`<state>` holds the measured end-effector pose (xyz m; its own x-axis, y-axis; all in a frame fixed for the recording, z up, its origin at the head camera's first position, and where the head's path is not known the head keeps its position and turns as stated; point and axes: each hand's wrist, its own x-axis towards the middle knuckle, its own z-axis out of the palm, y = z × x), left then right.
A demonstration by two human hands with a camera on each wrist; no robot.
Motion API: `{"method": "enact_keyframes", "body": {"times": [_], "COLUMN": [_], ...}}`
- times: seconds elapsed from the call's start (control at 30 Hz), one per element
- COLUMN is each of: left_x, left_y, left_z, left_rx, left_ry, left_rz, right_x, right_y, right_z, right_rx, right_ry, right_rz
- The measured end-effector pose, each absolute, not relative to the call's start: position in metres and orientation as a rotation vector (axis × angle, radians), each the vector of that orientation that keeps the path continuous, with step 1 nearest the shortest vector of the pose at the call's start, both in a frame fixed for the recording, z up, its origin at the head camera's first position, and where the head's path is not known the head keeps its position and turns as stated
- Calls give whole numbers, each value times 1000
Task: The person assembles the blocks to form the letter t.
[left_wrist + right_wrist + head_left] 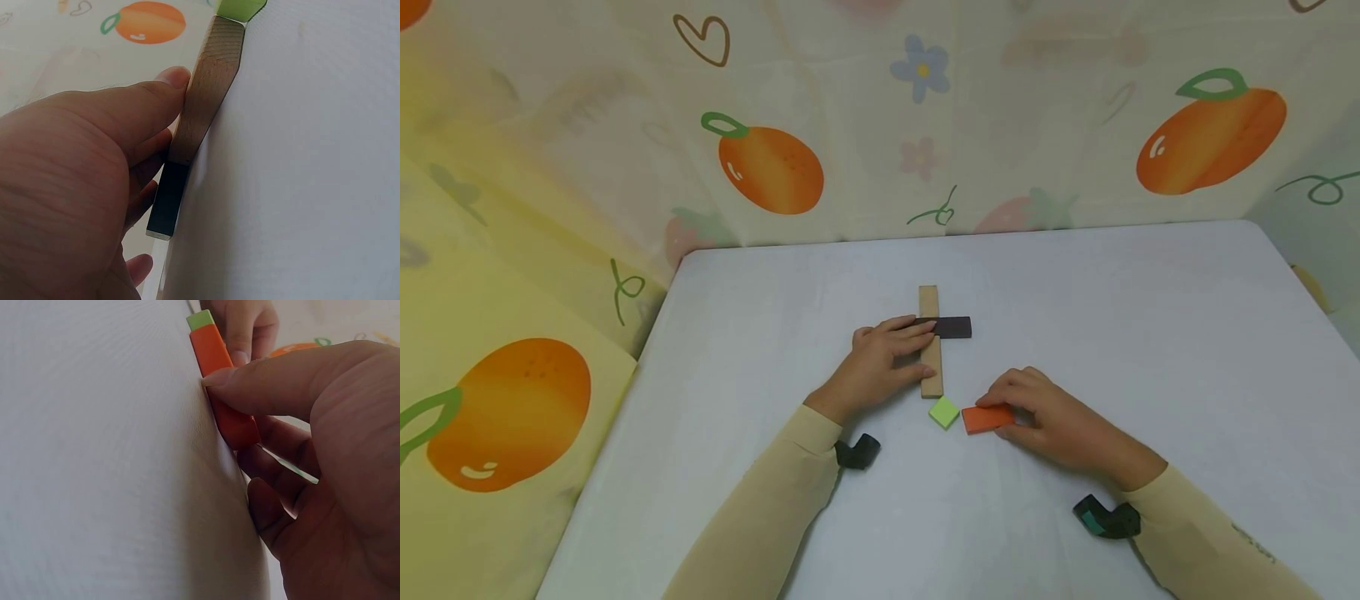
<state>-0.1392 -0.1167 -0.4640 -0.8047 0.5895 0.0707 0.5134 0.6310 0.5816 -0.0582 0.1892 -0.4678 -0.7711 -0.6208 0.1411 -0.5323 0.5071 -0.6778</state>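
My left hand [883, 362] lies with its fingers extended over the left part of a dark block [955, 327], its thumb touching the side of a light wooden block [931, 379]. More light wood [928, 300] shows beyond the dark block; whether it is one piece with the near wood I cannot tell. Just off the wood's near end sits a small lime-green block [944, 412], turned like a diamond. To the right of it, my right hand [1052, 421] pinches an orange rectangular block [215, 356] between thumb and fingers, low against the tabletop.
All the blocks are on a white-covered table [1150, 317]. A cloth printed with oranges and flowers [1030, 108] hangs behind its far edge, and a yellowish one [512, 292] is at the left. Dark wrist devices [858, 452] show at both sleeves.
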Motion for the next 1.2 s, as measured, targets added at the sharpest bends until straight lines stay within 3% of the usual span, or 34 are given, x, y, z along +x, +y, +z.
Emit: {"method": "enact_keyframes", "body": {"times": [1.2], "left_x": [-139], "left_y": [-120], "left_z": [-463], "left_rx": [978], "left_ry": [2751], "left_rz": [882], "right_x": [-58], "right_y": [187], "right_z": [-470], "right_rx": [-1071], "right_ry": [2584], "right_rz": [-1306]}}
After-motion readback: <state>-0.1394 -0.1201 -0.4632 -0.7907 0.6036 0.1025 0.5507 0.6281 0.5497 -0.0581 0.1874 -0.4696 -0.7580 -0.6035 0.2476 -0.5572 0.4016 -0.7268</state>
